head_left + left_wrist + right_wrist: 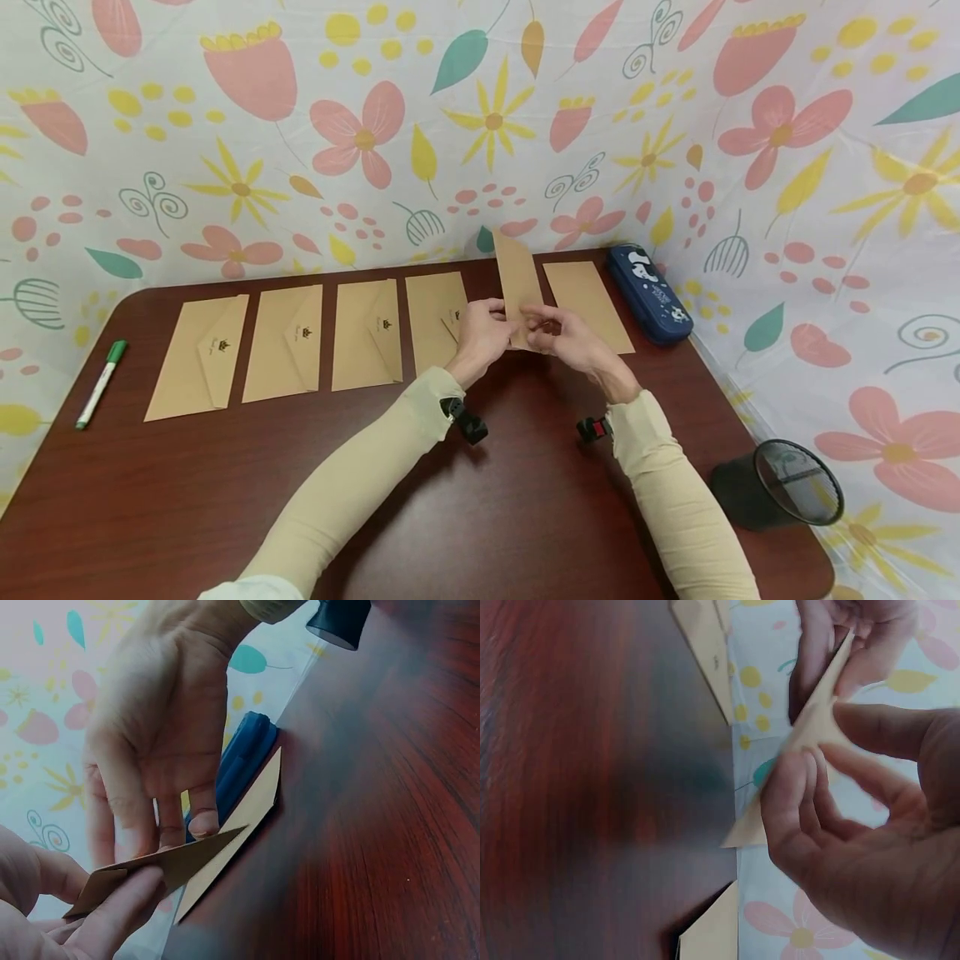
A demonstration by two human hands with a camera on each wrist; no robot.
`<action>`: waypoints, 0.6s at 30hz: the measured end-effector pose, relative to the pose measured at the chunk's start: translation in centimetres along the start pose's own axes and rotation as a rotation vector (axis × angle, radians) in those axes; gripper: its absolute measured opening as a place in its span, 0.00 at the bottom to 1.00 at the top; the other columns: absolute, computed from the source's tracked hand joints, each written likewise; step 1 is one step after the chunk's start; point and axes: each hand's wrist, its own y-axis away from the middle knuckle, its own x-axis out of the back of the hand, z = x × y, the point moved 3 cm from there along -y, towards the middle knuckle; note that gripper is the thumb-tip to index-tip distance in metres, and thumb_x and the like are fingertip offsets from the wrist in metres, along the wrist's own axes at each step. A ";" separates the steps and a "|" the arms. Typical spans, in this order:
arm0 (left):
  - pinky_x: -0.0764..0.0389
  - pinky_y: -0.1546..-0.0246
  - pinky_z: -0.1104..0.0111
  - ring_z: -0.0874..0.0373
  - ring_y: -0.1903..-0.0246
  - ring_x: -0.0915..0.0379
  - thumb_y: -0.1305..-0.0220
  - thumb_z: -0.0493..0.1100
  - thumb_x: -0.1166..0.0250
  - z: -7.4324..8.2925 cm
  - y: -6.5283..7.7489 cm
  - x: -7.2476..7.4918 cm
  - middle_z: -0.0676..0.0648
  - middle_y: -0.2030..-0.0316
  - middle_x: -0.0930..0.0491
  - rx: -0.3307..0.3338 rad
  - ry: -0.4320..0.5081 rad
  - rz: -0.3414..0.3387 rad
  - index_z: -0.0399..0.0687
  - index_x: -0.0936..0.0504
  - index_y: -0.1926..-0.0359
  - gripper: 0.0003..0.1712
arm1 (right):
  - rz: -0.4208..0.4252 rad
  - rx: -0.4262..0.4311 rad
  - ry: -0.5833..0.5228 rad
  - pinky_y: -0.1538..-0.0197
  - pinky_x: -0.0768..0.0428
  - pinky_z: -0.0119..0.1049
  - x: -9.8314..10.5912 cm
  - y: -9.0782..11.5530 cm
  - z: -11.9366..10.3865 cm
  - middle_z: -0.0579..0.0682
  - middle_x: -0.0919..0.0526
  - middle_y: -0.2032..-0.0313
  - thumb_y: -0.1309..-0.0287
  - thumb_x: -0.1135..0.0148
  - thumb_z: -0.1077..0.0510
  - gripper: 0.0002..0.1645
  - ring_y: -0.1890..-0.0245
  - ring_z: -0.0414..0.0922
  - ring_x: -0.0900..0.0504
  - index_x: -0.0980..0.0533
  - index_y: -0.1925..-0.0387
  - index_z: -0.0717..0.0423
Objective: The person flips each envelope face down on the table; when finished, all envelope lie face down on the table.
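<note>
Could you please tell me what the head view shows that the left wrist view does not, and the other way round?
Only the head view shows the four envelopes lying flap-up in a row, for instance the leftmost envelope, the green marker and the black mesh cup lying on its side. Only the left wrist view shows, close up, the underside of the right hand's fingers under the held envelope. Both show that envelope pinched by the left hand and right hand, the blue pencil case and the dark table.
</note>
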 end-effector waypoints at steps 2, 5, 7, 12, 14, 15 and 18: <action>0.12 0.70 0.71 0.56 0.69 0.14 0.31 0.28 0.34 -0.2 0.0 0.1 0.33 0.51 0.09 0.003 0.018 -0.002 0.33 0.17 0.34 0.24 | 0.056 -0.021 0.033 0.55 0.21 0.23 0.0 0.0 0.2 0.64 0.21 0.40 0.25 0.36 0.63 0.33 0.46 0.52 0.21 0.29 0.22 0.62; 0.15 0.72 0.73 0.59 0.72 0.17 0.32 0.27 0.34 -0.3 0.1 0.2 0.34 0.53 0.08 0.008 0.023 0.007 0.34 0.16 0.36 0.24 | 0.136 -0.059 0.097 0.55 0.23 0.21 0.2 -0.2 0.8 0.64 0.20 0.40 0.27 0.31 0.60 0.36 0.44 0.53 0.20 0.29 0.22 0.63; 0.17 0.73 0.74 0.60 0.72 0.19 0.33 0.27 0.35 -0.4 0.0 0.4 0.34 0.54 0.09 0.011 0.028 0.016 0.35 0.16 0.37 0.24 | 0.177 -0.090 0.121 0.55 0.24 0.21 0.3 -0.4 1.2 0.63 0.21 0.39 0.28 0.30 0.59 0.38 0.42 0.54 0.20 0.30 0.22 0.63; 0.19 0.73 0.73 0.58 0.71 0.20 0.32 0.27 0.35 -0.6 0.0 0.7 0.35 0.55 0.10 0.016 0.028 0.033 0.37 0.16 0.36 0.24 | 0.241 -0.144 0.154 0.52 0.26 0.26 0.8 -0.7 1.8 0.62 0.22 0.41 0.30 0.27 0.56 0.42 0.43 0.54 0.23 0.31 0.22 0.66; 0.19 0.72 0.72 0.58 0.71 0.20 0.31 0.28 0.34 -0.6 0.1 0.8 0.36 0.55 0.10 0.022 0.023 0.034 0.38 0.17 0.35 0.24 | 0.249 -0.155 0.159 0.51 0.25 0.28 0.9 -0.8 2.1 0.62 0.21 0.43 0.31 0.26 0.55 0.42 0.45 0.53 0.22 0.31 0.23 0.67; 0.19 0.72 0.73 0.58 0.71 0.20 0.30 0.28 0.34 -0.7 0.1 0.8 0.36 0.55 0.11 0.027 0.021 0.032 0.38 0.17 0.34 0.24 | 0.250 -0.162 0.161 0.51 0.25 0.29 1.0 -0.8 2.1 0.61 0.21 0.43 0.31 0.26 0.54 0.42 0.45 0.53 0.22 0.30 0.23 0.66; 0.25 0.78 0.74 0.60 0.74 0.23 0.29 0.29 0.35 -0.8 0.2 1.0 0.38 0.56 0.12 0.047 -0.002 0.032 0.40 0.20 0.31 0.27 | 0.244 -0.161 0.177 0.51 0.24 0.32 1.1 -0.9 2.3 0.62 0.19 0.45 0.31 0.26 0.52 0.42 0.48 0.54 0.20 0.30 0.24 0.66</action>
